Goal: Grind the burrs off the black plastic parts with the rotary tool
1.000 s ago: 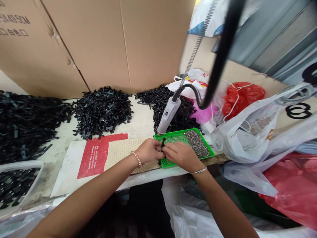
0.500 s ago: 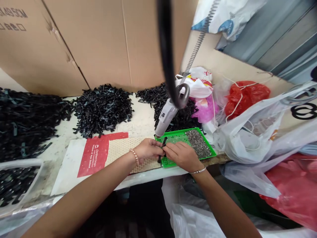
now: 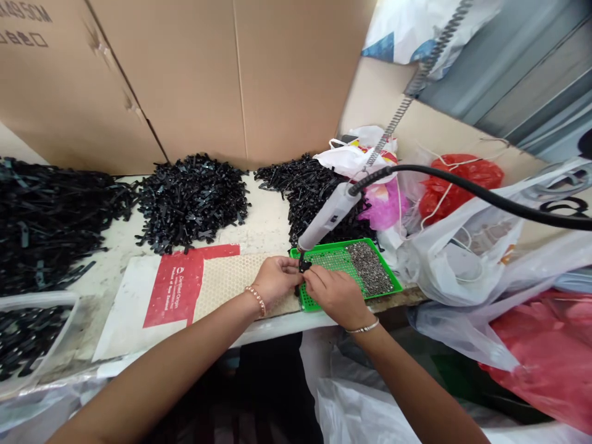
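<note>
My left hand (image 3: 275, 279) and my right hand (image 3: 333, 295) meet at the near left corner of a green perforated tray (image 3: 383, 272), both pinched on a small black plastic part (image 3: 303, 267) held between them. A heap of tiny grey screws (image 3: 369, 266) fills the tray's right half. A grey hanging electric screwdriver (image 3: 326, 217) points its tip down right above the black part, with its black cable (image 3: 485, 196) trailing off to the right and a coiled spring line (image 3: 416, 80) above it.
Piles of black plastic parts (image 3: 192, 200) lie along the back of the table, with another pile (image 3: 319, 191) behind the tray. A red and white sheet (image 3: 176, 290) lies on the table. Cardboard boxes (image 3: 185, 74) stand behind. Plastic bags (image 3: 462, 246) crowd the right side; a clear tub (image 3: 28, 333) sits at left.
The screwdriver's black cable has swung from hanging in front of the camera out to the right. The screwdriver tip now sits closer over the black part. Both hands stay together at the tray corner.
</note>
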Tool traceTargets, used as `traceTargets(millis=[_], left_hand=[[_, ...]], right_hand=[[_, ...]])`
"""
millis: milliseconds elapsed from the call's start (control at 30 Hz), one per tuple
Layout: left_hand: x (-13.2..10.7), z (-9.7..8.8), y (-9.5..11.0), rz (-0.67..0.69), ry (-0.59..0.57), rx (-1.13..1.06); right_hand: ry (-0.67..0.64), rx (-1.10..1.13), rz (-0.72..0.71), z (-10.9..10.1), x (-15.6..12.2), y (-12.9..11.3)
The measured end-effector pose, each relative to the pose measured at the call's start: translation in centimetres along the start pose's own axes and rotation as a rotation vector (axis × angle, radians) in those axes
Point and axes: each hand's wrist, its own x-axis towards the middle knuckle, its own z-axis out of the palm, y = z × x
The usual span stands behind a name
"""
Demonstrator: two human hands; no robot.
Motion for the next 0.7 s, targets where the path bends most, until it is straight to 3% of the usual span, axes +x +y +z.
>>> traceTargets(millis=[100, 333, 700], left_hand=[[0.1, 0.0, -0.1, 0.042, 0.032, -0.02], [-0.8, 0.2, 0.3, 0.074, 0.019, 0.037], [-0.9, 0.5, -1.1, 0.217, 0.034, 0.193]], right_hand=[[-0.001, 0.071, 0.102, 0.2, -0.4, -0.6], [0.086, 0.508, 0.392, -0.8, -0.6, -0.2], [0.059, 0.592, 0.402, 0.1, -1.2, -1.0]])
